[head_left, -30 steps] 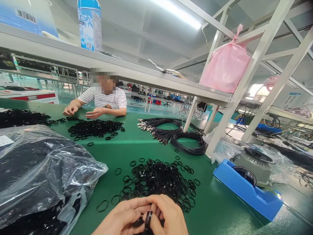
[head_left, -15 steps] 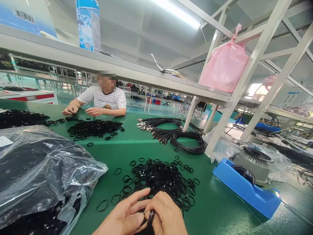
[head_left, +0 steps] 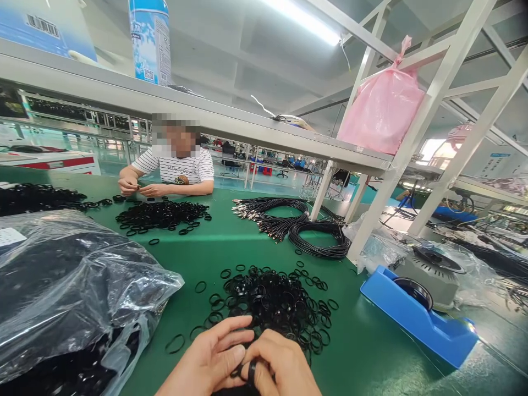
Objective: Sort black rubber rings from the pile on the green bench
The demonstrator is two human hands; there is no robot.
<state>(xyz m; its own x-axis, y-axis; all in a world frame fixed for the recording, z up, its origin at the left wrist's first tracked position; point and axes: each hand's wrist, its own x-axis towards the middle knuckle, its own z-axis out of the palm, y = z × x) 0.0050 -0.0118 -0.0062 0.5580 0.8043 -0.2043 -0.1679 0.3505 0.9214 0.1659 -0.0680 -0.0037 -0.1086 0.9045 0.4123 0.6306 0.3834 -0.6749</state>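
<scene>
My left hand (head_left: pixel 210 357) and my right hand (head_left: pixel 280 366) sit close together at the bottom of the view, over the table's near edge. A black rubber ring (head_left: pixel 251 371) stands pinched in my right fingers. More dark rings lie between my hands, partly hidden, and I cannot tell whether my left hand grips them. Just beyond my fingers spreads a loose pile of black rubber rings (head_left: pixel 276 302). A few stray rings lie around it on the green mat (head_left: pixel 231 247).
A co-worker (head_left: pixel 177 165) sits across the table, hands (head_left: pixel 138 188) together near another ring pile (head_left: pixel 160 214). A clear plastic bag of black rings (head_left: pixel 70 286) lies left. Coiled black cables (head_left: pixel 317 239) and a blue tape dispenser (head_left: pixel 416 319) lie right. A white shelf (head_left: pixel 206 121) spans overhead.
My left fingers have spread and lifted slightly, and the ring in my right fingers is more upright. The co-worker's hands have moved together.
</scene>
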